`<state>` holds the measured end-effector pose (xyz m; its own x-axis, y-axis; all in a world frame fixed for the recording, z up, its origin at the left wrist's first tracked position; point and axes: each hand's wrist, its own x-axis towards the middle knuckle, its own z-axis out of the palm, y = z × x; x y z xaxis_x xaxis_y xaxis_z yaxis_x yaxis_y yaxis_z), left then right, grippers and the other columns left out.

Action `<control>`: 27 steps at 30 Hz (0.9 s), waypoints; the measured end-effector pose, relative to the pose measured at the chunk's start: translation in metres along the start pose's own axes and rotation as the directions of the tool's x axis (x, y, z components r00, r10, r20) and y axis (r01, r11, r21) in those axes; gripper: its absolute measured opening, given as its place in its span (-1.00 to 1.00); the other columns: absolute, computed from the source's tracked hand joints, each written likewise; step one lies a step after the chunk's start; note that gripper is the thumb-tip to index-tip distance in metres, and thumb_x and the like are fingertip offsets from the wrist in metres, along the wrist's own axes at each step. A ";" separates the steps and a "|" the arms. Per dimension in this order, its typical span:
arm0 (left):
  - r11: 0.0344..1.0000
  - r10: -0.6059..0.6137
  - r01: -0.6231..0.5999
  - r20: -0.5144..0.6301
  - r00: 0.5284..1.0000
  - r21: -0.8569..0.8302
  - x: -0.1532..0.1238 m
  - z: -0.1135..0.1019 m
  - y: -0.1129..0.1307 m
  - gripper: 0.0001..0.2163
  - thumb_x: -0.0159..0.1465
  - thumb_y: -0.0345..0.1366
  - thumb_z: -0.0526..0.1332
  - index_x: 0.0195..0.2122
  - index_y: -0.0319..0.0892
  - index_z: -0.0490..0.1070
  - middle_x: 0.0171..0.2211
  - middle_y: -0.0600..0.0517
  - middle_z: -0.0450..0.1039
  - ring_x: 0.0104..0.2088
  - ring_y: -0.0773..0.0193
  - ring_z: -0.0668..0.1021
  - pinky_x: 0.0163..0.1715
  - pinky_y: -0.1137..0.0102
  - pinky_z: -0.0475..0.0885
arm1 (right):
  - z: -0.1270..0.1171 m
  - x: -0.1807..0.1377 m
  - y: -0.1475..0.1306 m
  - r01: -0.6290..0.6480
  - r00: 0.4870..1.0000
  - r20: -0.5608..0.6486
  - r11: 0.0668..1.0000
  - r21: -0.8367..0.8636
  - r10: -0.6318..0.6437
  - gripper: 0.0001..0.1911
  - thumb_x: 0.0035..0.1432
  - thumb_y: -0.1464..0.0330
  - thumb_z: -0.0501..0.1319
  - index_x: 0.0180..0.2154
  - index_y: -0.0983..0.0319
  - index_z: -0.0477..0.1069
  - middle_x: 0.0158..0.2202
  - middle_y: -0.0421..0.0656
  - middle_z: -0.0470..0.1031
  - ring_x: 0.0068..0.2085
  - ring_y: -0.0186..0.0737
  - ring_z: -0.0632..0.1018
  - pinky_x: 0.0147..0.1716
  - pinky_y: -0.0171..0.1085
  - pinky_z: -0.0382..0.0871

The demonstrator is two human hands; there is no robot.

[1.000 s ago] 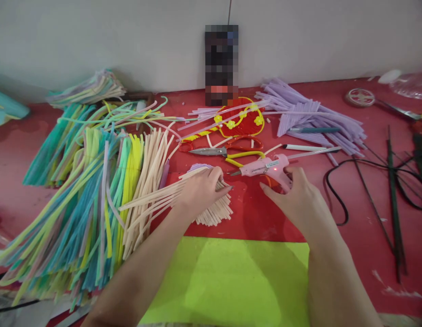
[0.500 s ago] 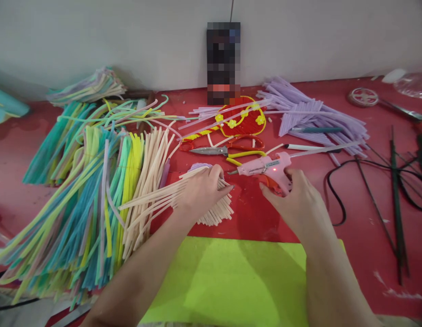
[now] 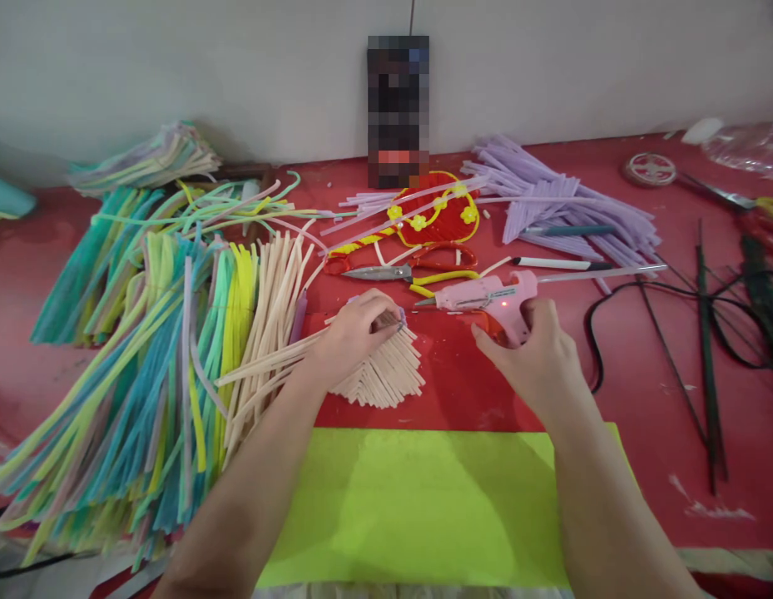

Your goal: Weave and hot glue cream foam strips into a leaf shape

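Observation:
A fan-shaped piece of cream pipe cleaners (image 3: 389, 374) lies on the red table, long loose ends running left. My left hand (image 3: 354, 333) rests over its upper part, thumb and fingers closed at its top edge near a bit of purple. What sits between the fingertips is partly hidden. My right hand (image 3: 542, 349) is around the handle of a pink hot glue gun (image 3: 486, 295), thumb by the orange trigger, fingers behind the grip. The gun's nozzle points left, its small light glows red, and a clear glue stick (image 3: 602, 273) sticks out behind.
Scissors (image 3: 379, 273) and a red-yellow pipe-cleaner fan (image 3: 433, 212) lie beyond the hands. Bundled coloured pipe cleaners (image 3: 155, 374) fill the left; purple ones (image 3: 548, 200) lie back right. A yellow-green mat (image 3: 436, 507) is in front. A black cord (image 3: 592, 333) curls at right.
My left hand has shifted left on the cream piece, its thumb now drawn in to the fingers, baring more of the fan. The glue gun has turned and slid slightly right with my right hand.

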<state>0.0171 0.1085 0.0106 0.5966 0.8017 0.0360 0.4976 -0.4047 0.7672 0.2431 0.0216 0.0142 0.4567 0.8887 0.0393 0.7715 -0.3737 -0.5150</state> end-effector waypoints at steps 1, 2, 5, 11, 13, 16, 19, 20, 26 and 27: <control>0.999 0.031 -0.031 -0.006 0.999 0.027 0.000 0.001 -0.002 -0.96 0.24 -0.41 0.22 -0.29 -0.18 0.41 -0.26 0.04 0.48 -0.32 0.35 0.50 -0.26 0.41 0.39 | 0.001 -0.002 0.002 -0.004 1.000 -0.006 1.000 0.005 0.004 -0.49 -0.11 -0.07 0.23 -0.30 0.13 0.13 -0.42 -0.21 0.32 -0.47 -0.22 0.39 -0.52 -0.29 0.20; 0.996 0.061 -0.060 -0.019 0.998 0.065 0.000 0.002 -0.003 -0.97 0.25 -0.40 0.22 -0.29 -0.17 0.43 -0.26 0.05 0.50 -0.30 0.33 0.50 -0.22 0.38 0.38 | 0.001 -0.004 0.004 -0.012 1.000 -0.016 1.000 0.011 0.013 -0.48 -0.13 -0.08 0.24 -0.31 0.12 0.12 -0.44 -0.23 0.31 -0.49 -0.24 0.38 -0.52 -0.29 0.19; 0.978 0.124 -0.110 -0.069 0.990 0.179 0.000 0.002 -0.007 -0.96 0.27 -0.33 0.23 -0.30 -0.14 0.46 -0.28 0.07 0.56 -0.22 0.26 0.50 -0.12 0.28 0.34 | 0.001 -0.009 0.009 -0.044 0.997 -0.057 0.999 0.020 0.045 -0.45 -0.18 -0.10 0.26 -0.36 0.12 0.12 -0.47 -0.26 0.27 -0.53 -0.29 0.33 -0.55 -0.30 0.19; 0.961 0.199 -0.173 -0.104 0.974 0.216 0.003 -0.006 -0.003 -0.89 0.32 -0.33 0.16 -0.26 -0.16 0.47 -0.27 0.03 0.51 -0.22 0.30 0.49 -0.14 0.33 0.36 | -0.002 -0.011 0.011 -0.081 0.996 -0.036 0.996 0.023 0.082 -0.43 -0.21 -0.14 0.25 -0.41 0.11 0.08 -0.56 -0.33 0.17 -0.59 -0.34 0.24 -0.59 -0.32 0.14; 0.958 0.170 -0.133 -0.130 0.977 0.253 0.004 -0.011 0.003 -0.89 0.33 -0.34 0.15 -0.27 -0.17 0.47 -0.28 0.02 0.48 -0.24 0.31 0.49 -0.16 0.36 0.37 | -0.003 -0.012 0.009 -0.091 0.995 -0.031 0.996 0.024 0.092 -0.43 -0.21 -0.14 0.25 -0.41 0.11 0.08 -0.56 -0.33 0.17 -0.59 -0.34 0.23 -0.58 -0.31 0.13; 0.947 0.118 -0.116 0.010 0.993 0.298 0.007 -0.019 0.012 -0.87 0.34 -0.36 0.11 -0.26 -0.22 0.45 -0.29 0.01 0.47 -0.27 0.34 0.51 -0.22 0.41 0.39 | -0.005 -0.016 0.003 -0.130 0.990 -0.042 0.991 0.036 0.132 -0.44 -0.19 -0.12 0.26 -0.39 0.11 0.10 -0.53 -0.31 0.21 -0.55 -0.32 0.27 -0.54 -0.31 0.14; 0.911 0.080 -0.148 0.188 0.979 0.384 0.013 -0.022 0.017 -0.83 0.36 -0.39 0.06 -0.24 -0.24 0.45 -0.30 -0.01 0.48 -0.29 0.33 0.52 -0.26 0.42 0.39 | -0.008 -0.020 -0.003 -0.149 0.988 -0.039 0.988 0.029 0.150 -0.47 -0.15 -0.10 0.25 -0.39 0.12 0.09 -0.51 -0.31 0.21 -0.53 -0.31 0.28 -0.52 -0.31 0.15; 0.896 0.071 -0.165 0.232 0.970 0.412 0.015 -0.022 0.018 -0.82 0.36 -0.40 0.05 -0.26 -0.24 0.45 -0.32 -0.01 0.48 -0.29 0.32 0.52 -0.28 0.43 0.38 | -0.008 -0.021 -0.005 -0.148 0.988 -0.035 0.989 0.022 0.149 -0.48 -0.13 -0.09 0.24 -0.39 0.11 0.09 -0.51 -0.30 0.21 -0.54 -0.31 0.28 -0.52 -0.31 0.15; 0.818 0.138 -0.306 0.350 0.926 0.487 0.022 -0.020 0.012 -0.81 0.35 -0.43 0.04 -0.28 -0.25 0.45 -0.31 -0.03 0.50 -0.25 0.27 0.53 -0.27 0.40 0.38 | -0.010 -0.023 -0.008 -0.144 0.989 -0.012 0.990 0.001 0.144 -0.50 -0.12 -0.08 0.23 -0.38 0.11 0.10 -0.50 -0.30 0.23 -0.54 -0.30 0.30 -0.52 -0.31 0.15; 0.820 0.162 -0.323 0.349 0.923 0.473 0.021 -0.020 0.010 -0.81 0.35 -0.42 0.05 -0.26 -0.24 0.46 -0.29 -0.02 0.51 -0.23 0.27 0.53 -0.25 0.40 0.38 | -0.010 -0.023 -0.009 -0.150 0.989 -0.006 0.989 -0.006 0.150 -0.51 -0.12 -0.08 0.23 -0.38 0.11 0.10 -0.51 -0.30 0.23 -0.54 -0.30 0.31 -0.53 -0.31 0.16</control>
<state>0.0221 0.1303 0.0323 0.8511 0.5209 -0.0658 0.5131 -0.7987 0.3143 0.2302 0.0016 0.0265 0.5699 0.8210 -0.0331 0.6969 -0.5043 -0.5100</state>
